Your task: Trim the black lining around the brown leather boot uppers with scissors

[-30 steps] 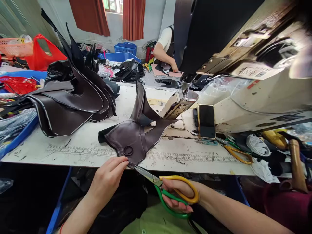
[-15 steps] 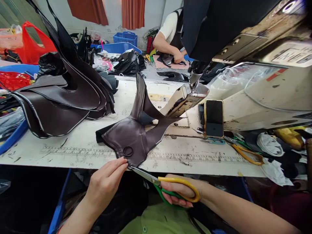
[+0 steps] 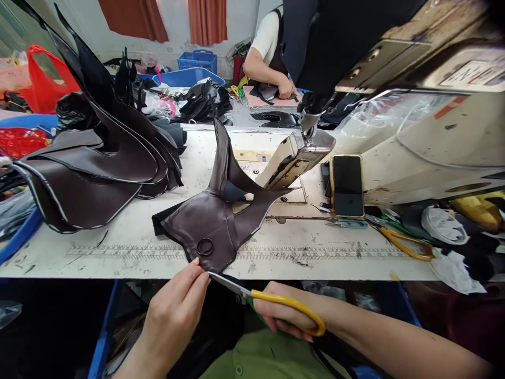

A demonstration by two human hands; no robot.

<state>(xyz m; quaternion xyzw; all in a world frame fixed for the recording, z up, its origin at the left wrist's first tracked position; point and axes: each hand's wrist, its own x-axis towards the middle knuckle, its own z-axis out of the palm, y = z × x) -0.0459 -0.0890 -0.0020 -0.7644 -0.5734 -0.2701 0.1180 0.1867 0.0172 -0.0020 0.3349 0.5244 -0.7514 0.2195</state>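
A dark brown leather-like piece (image 3: 209, 218) lies on the white sewing machine table, its lower corner reaching the front edge. On that corner sits a small dark ring-shaped coil (image 3: 205, 247). My left hand (image 3: 173, 310) pinches the edge of the piece at this corner, fingers pressed together. My right hand (image 3: 286, 310) grips scissors (image 3: 290, 301) with yellow and green handles. Their blades point left, tips at the piece's edge right beside my left fingertips. Whether the blades have the material between them I cannot tell.
The sewing machine post (image 3: 295, 158) stands behind the piece. More brown pieces with pale edges (image 3: 87, 184) are stacked at left. At right lie a phone (image 3: 347, 185), thread snips (image 3: 347, 223) and orange-handled scissors (image 3: 410, 245). Across the table, another person's hand (image 3: 286, 87) works on dark material.
The scissor blades look closer together, and the green handle is less visible. My left hand has shifted slightly at the edge. The whole view has moved a little.
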